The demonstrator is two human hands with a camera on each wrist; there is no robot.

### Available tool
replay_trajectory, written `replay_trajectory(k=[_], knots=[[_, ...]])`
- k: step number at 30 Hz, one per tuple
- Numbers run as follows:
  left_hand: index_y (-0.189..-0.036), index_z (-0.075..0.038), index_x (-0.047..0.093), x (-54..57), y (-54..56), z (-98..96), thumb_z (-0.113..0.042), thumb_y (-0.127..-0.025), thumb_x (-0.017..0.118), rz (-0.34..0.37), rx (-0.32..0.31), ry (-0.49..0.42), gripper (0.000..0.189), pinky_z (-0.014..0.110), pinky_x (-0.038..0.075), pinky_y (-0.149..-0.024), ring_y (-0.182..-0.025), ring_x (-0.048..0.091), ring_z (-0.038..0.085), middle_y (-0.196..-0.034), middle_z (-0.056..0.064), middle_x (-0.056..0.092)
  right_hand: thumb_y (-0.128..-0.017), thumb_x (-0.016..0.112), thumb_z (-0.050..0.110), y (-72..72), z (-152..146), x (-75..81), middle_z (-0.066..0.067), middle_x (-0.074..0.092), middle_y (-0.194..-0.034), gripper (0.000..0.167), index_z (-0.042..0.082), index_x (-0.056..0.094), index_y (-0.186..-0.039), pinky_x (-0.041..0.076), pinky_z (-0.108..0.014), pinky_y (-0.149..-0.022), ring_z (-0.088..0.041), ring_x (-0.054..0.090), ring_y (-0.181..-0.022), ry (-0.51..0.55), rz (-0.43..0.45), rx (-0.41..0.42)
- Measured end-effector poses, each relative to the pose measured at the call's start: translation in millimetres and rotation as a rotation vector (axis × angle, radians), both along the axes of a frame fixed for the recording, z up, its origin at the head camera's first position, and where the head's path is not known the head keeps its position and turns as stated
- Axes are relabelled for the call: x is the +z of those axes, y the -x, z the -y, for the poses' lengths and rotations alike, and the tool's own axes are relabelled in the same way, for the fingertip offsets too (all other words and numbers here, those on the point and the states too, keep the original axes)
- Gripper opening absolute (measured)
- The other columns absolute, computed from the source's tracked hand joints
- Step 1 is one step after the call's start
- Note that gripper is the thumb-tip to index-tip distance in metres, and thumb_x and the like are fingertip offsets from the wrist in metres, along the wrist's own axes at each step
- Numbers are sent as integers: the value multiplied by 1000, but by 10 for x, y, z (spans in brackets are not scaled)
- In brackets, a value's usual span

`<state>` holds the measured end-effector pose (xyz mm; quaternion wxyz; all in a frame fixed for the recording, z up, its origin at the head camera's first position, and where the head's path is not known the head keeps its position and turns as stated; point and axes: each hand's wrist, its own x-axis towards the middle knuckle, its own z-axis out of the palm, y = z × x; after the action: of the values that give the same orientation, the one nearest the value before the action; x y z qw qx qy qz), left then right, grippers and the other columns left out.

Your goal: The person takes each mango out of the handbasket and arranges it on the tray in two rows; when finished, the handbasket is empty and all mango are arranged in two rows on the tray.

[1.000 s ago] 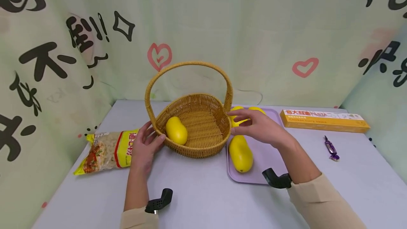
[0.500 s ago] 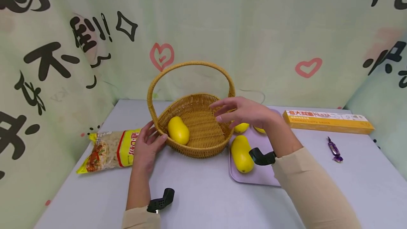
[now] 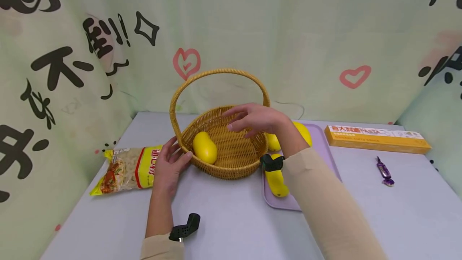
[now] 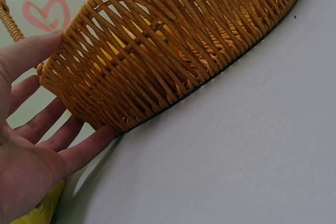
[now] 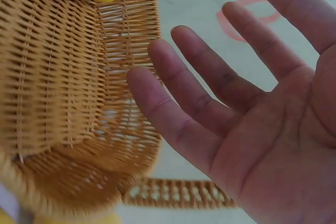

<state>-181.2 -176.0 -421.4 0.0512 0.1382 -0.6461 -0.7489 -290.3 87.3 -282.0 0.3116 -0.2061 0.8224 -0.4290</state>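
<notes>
A brown wicker basket (image 3: 234, 147) with a tall arched handle stands on the table. One smooth yellow fruit, mango-like in shape, (image 3: 205, 148) lies inside at its left end. My left hand (image 3: 171, 167) touches that end; in the left wrist view the thumb lies on the rim and the other fingers spread against the outer weave. Over the basket's right half hovers my right hand (image 3: 256, 118), holding nothing, its fingers spread in the right wrist view. Several similar yellow fruits (image 3: 277, 181) lie on a lilac tray (image 3: 326, 151), partly hidden by my right arm.
A yellow-labelled food bag (image 3: 126, 169) lies left of the basket. At the back right is an orange pasta box (image 3: 377, 139), with a purple wrapped candy (image 3: 385, 171) in front of it. A printed curtain (image 3: 306, 31) hangs behind the table.
My right hand has moved left, from the basket's right edge by the tray to above the basket's inside. The left hand stays at the basket's left end. The view has shifted slightly.
</notes>
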Motion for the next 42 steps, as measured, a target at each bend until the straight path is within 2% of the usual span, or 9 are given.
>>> replay_trajectory(k=[7,11,16,22,31,36,42], knots=[[-159,-29,39,-33,-13,24,-12,-95,75,14,14,5,75,22,55,-99,-145,47,19,-158,3,46,-96,73,29,127,235,-156,-5,57,-146,49,27,61,-143,56,-51,-105,-34,56,-133,-2,44,22],[-159,-28,39,-12,-19,15,-13,-95,75,2,8,10,75,22,55,-100,-146,46,20,-158,4,45,-96,73,27,198,312,-247,-7,56,-147,51,23,59,-145,54,-53,-107,-38,52,-137,6,67,44],[-159,-27,39,-5,1,9,-13,-95,76,-9,1,5,75,23,55,-100,-146,46,21,-158,5,45,-96,73,28,257,389,-319,-6,60,-144,53,21,58,-146,54,-51,-107,-38,53,-135,8,76,26],[-158,-29,40,-22,18,23,-12,-95,76,-2,8,-3,74,23,55,-101,-146,47,20,-157,3,46,-95,74,30,279,491,-397,-4,59,-144,56,20,57,-148,53,-54,-108,-38,53,-136,-8,92,-1],[-157,-30,41,-49,30,27,-13,-94,76,16,10,-15,74,24,54,-103,-144,48,16,-156,0,47,-96,72,33,288,576,-553,-5,55,-148,52,25,59,-146,57,-54,-101,-35,53,-136,-87,102,46],[-157,-30,41,-48,28,26,-13,-94,76,13,13,-15,75,24,54,-103,-144,48,16,-156,0,47,-95,74,30,285,629,-575,-6,53,-150,53,26,60,-146,62,-51,-93,-35,57,-130,-101,114,62],[-157,-31,40,-49,33,30,-14,-95,77,14,10,-6,74,24,54,-103,-144,48,16,-156,-1,47,-96,73,24,266,675,-578,-6,52,-152,54,25,57,-148,61,-52,-95,-34,60,-129,-108,172,89]])
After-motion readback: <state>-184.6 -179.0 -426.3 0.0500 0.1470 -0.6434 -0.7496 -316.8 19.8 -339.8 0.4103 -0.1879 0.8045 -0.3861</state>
